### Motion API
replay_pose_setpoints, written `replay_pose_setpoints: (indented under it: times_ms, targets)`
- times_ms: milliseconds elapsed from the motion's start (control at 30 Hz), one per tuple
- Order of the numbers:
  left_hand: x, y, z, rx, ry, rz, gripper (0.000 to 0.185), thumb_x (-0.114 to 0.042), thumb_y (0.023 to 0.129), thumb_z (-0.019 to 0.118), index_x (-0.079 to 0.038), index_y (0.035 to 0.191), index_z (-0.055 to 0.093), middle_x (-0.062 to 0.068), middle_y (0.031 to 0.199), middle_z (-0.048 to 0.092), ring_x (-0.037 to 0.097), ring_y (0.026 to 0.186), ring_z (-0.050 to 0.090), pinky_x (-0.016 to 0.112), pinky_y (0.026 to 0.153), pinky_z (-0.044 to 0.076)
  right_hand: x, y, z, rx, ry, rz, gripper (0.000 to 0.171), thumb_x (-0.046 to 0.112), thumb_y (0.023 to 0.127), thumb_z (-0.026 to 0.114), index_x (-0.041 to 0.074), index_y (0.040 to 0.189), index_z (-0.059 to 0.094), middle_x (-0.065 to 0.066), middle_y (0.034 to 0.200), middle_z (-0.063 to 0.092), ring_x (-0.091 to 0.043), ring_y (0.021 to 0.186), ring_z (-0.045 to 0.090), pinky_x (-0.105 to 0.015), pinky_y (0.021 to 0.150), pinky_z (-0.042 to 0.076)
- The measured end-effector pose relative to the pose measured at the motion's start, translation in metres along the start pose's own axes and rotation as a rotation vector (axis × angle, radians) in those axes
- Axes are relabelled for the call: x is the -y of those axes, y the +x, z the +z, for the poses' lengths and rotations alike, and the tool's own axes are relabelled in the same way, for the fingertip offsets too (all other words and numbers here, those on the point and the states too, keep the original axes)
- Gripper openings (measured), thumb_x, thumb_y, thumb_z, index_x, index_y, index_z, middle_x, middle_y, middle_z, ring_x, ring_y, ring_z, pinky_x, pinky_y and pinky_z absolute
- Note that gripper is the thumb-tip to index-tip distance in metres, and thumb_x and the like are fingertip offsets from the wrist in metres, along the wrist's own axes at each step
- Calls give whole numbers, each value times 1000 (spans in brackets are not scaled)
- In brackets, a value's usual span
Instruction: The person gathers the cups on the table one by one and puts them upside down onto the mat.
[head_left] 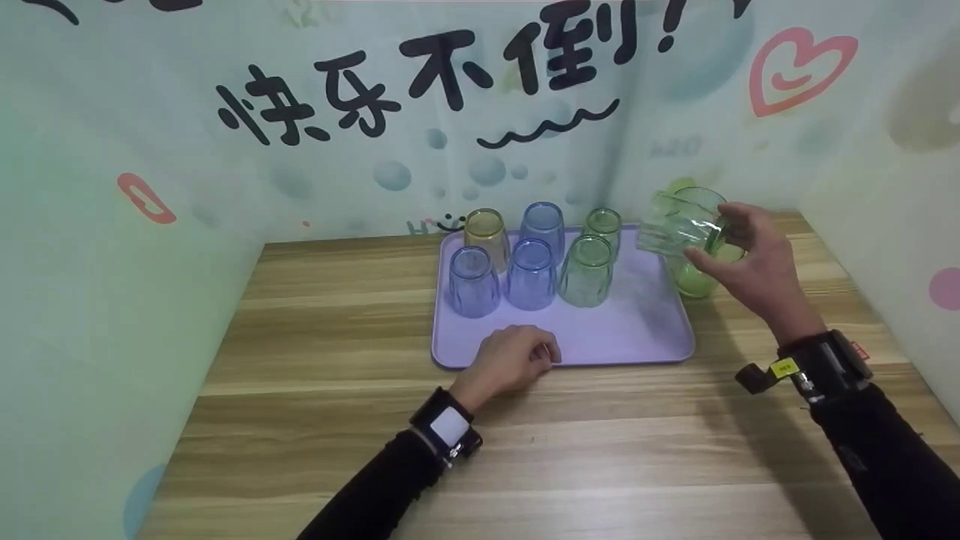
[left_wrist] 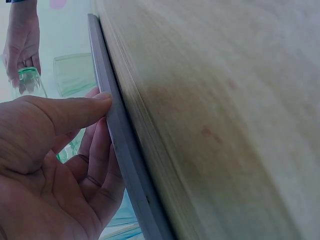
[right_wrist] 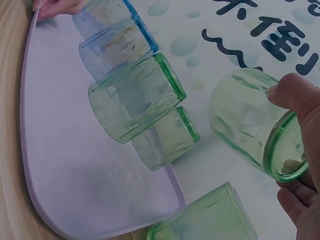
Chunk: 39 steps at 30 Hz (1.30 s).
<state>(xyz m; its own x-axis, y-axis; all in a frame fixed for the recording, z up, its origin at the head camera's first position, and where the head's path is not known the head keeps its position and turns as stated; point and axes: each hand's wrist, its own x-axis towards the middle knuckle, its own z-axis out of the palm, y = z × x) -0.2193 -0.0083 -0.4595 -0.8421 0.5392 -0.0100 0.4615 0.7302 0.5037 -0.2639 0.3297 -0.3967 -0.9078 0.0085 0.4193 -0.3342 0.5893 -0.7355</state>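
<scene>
My left hand [head_left: 514, 356] pinches the front rim of a lilac tray [head_left: 637, 341], with the thumb [left_wrist: 82, 111] on the rim's outer side. Raised in my right hand [head_left: 757, 262] is a clear green glass [right_wrist: 245, 115], tilted on its side, its thick base toward the palm. It hangs over the tray's back right corner. Below it, a second green glass [right_wrist: 205, 215] stands on the table just right of the tray. Two rows of glasses with narrow ends up fill the tray's left and middle: a yellow glass [head_left: 486, 232], blue glasses [head_left: 533, 281] and green glasses [head_left: 587, 277].
The tray lies on a wood-grain table [head_left: 337, 337], near its back edge. Behind it hangs a pale printed backdrop [head_left: 337, 187] with dark lettering, which also closes off both sides.
</scene>
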Motion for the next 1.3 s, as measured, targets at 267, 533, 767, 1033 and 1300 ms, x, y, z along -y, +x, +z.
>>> replay_pose_setpoints:
  times_ms: [267, 533, 767, 1033, 1300]
  targets:
    - [0, 0, -1, -5, 10, 6, 11, -16, 83, 67, -25, 89, 70, -17, 78, 60, 5, 77, 55, 30, 66, 43, -1, 4, 6, -2, -11, 3, 76, 30, 73, 80, 1, 132, 42, -13, 123, 52, -26, 109, 50, -31, 96, 38]
    - [0, 1, -1, 8, -2, -9, 13, -15, 82, 67, -25, 89, 70, -17, 79, 61, 5, 77, 56, 29, 66, 43, -5, 8, 13, 6, -27, 5, 78, 34, 72, 80, 1, 131, 43, -13, 124, 53, -26, 112, 50, -33, 95, 38]
    - [-1, 0, -1, -1, 2, -3, 12, -14, 83, 67, -25, 89, 70, -16, 79, 61, 6, 77, 56, 30, 67, 43, -6, 11, 20, 10, -26, -29, 74, 32, 71, 81, 3, 129, 45, -11, 120, 56, -25, 109, 52, -32, 94, 40]
    - [-2, 0, -2, 8, -2, -11, 14, -13, 82, 66, -24, 88, 70, -14, 79, 62, 6, 77, 56, 31, 66, 44, -9, 12, 25, 11, -43, -53, 72, 33, 71, 81, 2, 126, 48, -11, 115, 57, -25, 106, 53, -34, 91, 40]
    - [1, 1, 1, 9, 4, -29, 13, -15, 82, 66, -27, 88, 70, -18, 77, 60, 4, 75, 55, 30, 64, 43, -15, 11, 34, 28, -80, -101, 74, 36, 69, 82, 1, 125, 50, -12, 113, 58, -26, 103, 54, -43, 87, 41]
